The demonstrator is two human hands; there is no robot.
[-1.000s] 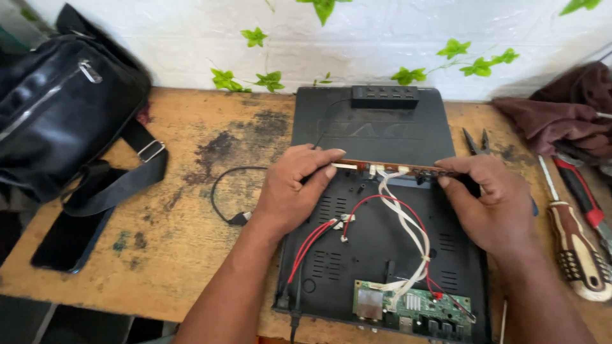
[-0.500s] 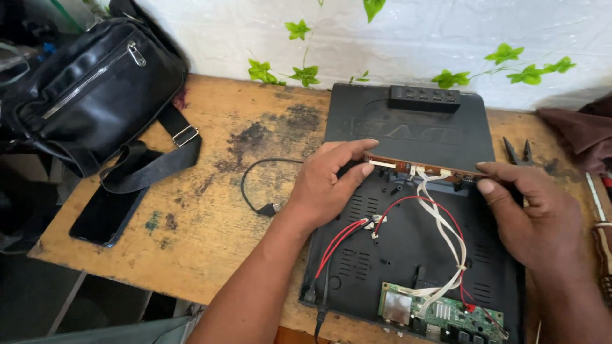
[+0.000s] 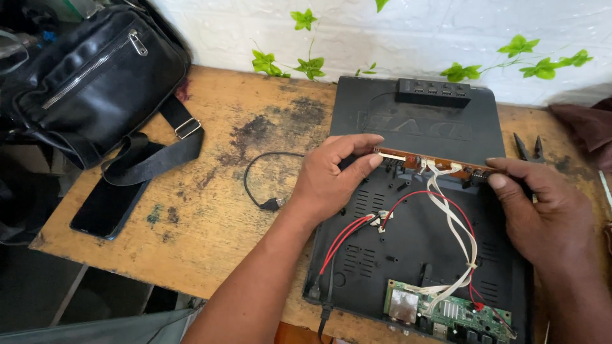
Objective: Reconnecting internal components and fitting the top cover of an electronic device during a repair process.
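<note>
Worn, stained wooden surface (image 3: 210, 255) carries an opened black plastic device casing (image 3: 414, 236). Your left hand (image 3: 331, 181) and right hand (image 3: 542, 210) each pinch an end of the narrow brown circuit strip (image 3: 433, 162), held level over the casing so its white and red wires (image 3: 456, 223) stay slack. Right forearm is cut off; the green circuit board (image 3: 452, 312) is partly out of frame.

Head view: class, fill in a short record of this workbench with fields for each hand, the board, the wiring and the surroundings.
left hand: pinches left end of narrow brown circuit strip
right hand: holds strip's right end
base: open black casing
wiring: red and white wires run to green circuit board
surroundings: black bag, phone, pliers on wooden table
</note>
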